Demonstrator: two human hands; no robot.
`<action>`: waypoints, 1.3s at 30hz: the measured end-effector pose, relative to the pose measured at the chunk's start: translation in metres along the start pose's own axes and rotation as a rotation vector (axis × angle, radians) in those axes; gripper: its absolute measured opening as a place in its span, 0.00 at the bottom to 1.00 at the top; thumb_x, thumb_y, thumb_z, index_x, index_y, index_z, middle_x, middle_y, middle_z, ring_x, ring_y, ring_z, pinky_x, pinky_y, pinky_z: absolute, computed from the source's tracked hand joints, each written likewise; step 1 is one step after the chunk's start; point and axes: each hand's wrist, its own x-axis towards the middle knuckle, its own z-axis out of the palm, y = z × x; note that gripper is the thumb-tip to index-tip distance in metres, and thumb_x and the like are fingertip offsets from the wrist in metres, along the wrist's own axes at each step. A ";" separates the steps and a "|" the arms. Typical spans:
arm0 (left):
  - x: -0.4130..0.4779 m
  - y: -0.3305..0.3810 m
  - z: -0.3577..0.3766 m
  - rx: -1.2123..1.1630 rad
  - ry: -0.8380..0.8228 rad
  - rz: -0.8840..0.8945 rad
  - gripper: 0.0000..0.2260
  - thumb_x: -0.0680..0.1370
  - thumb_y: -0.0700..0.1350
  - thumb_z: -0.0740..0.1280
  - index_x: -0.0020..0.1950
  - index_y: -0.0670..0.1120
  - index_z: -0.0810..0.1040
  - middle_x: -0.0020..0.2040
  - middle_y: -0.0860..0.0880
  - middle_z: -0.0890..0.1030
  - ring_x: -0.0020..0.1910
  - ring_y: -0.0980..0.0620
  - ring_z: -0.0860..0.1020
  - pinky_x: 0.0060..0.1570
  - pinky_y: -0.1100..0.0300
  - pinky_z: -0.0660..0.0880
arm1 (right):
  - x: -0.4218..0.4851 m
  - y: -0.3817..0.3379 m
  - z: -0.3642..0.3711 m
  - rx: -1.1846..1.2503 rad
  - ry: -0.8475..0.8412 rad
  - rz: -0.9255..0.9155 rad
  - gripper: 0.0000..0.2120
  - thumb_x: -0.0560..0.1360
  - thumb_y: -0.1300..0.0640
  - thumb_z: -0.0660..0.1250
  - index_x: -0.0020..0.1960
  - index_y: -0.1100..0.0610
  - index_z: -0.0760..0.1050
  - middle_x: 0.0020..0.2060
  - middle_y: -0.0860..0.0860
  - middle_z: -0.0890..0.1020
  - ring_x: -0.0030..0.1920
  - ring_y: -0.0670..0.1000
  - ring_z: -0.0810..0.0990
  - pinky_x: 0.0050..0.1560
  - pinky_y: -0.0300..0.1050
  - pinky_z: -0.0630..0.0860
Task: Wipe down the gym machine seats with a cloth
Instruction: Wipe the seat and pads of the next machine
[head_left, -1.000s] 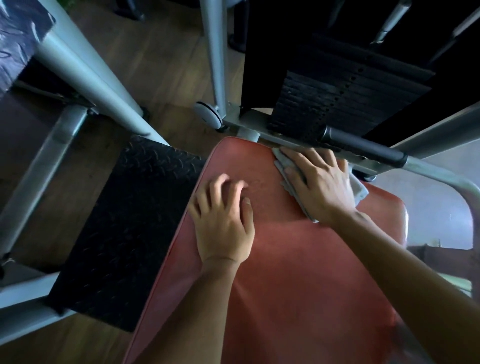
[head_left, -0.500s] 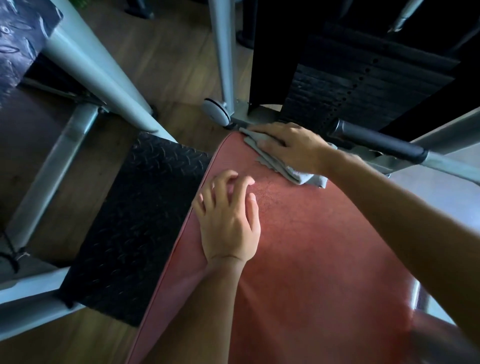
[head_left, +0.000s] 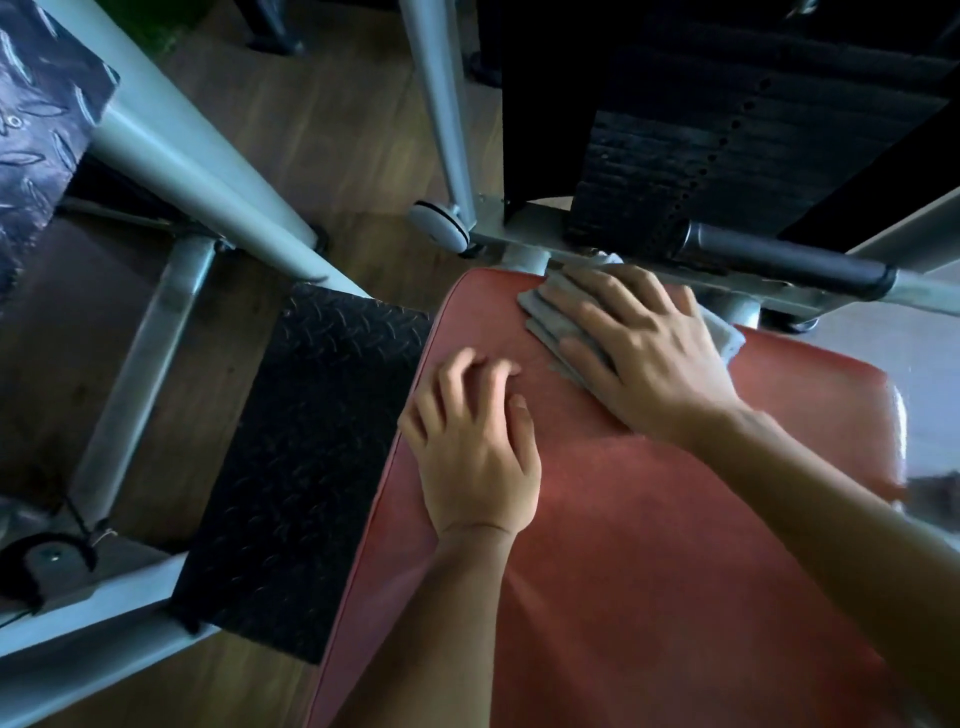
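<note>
Wiping seat (head_left: 675, 561) far edge | right hand (head_left: 652, 358) flat on cloth (head_left: 551, 316) | left hand (head_left: 479, 460) loosely bent, empty | rest likely pending

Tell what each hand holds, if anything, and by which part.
The right hand presses flat on the middle of the grey cloth, pinning it to the red seat, not gripping it. The left hand holds nothing; its fingertips rest on the seat.

Wooden floor (head_left: 337, 171), seemingly dark weight stack (head_left: 727, 171)
</note>
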 end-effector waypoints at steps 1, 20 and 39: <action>0.000 0.000 0.000 -0.004 0.000 0.005 0.12 0.78 0.48 0.67 0.61 0.54 0.78 0.66 0.50 0.75 0.61 0.47 0.70 0.60 0.47 0.66 | -0.011 -0.002 0.002 -0.017 0.031 0.030 0.23 0.84 0.41 0.54 0.77 0.45 0.66 0.73 0.46 0.71 0.73 0.53 0.67 0.65 0.55 0.65; 0.000 -0.008 -0.006 -0.165 -0.043 0.038 0.11 0.77 0.48 0.64 0.58 0.55 0.78 0.64 0.51 0.76 0.64 0.43 0.73 0.59 0.48 0.64 | -0.074 -0.084 0.023 -0.181 0.317 0.868 0.20 0.82 0.46 0.56 0.73 0.42 0.70 0.74 0.45 0.70 0.76 0.53 0.64 0.69 0.56 0.65; 0.010 -0.051 -0.072 -0.637 -0.353 0.350 0.15 0.75 0.46 0.62 0.57 0.46 0.82 0.56 0.46 0.80 0.58 0.44 0.77 0.61 0.44 0.73 | -0.125 -0.156 0.011 0.662 0.609 1.013 0.21 0.80 0.54 0.58 0.72 0.46 0.73 0.74 0.43 0.70 0.74 0.43 0.65 0.72 0.34 0.59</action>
